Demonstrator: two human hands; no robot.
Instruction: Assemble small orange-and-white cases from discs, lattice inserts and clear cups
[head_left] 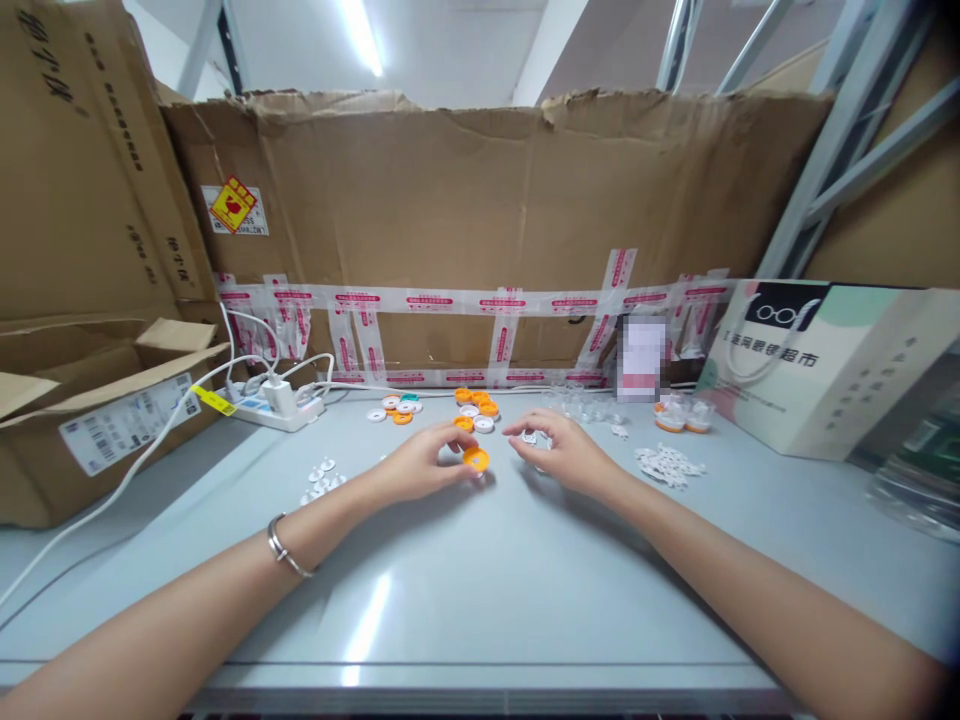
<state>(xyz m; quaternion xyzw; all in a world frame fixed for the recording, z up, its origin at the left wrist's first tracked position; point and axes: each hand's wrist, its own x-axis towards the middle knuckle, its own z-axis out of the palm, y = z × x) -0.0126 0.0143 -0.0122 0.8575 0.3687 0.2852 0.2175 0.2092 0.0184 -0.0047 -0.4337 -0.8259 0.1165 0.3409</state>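
Note:
My left hand (420, 462) is closed on a small round orange cap (476, 459), gripped at its edge between thumb and fingers. The cap's hollow side, with a pale middle, faces me, and a bit of white shows beneath it. Across a short gap, my right hand (561, 452) has its fingers bent and apart, nothing visible held between them. Small white pieces (530, 438) show just by its fingertips, partly hidden by the hand. Behind both hands lie orange caps (480, 399) and white rings (484, 425).
Left of centre are more coloured rings (405, 407) and small white parts (322, 482). White pieces (667, 466) are heaped at right, near clear-topped orange cups (684, 412). Clear plastic parts (574, 403) lie at the back. A power strip (281, 408), carton (112, 420) and paper bag (795, 370) flank the table.

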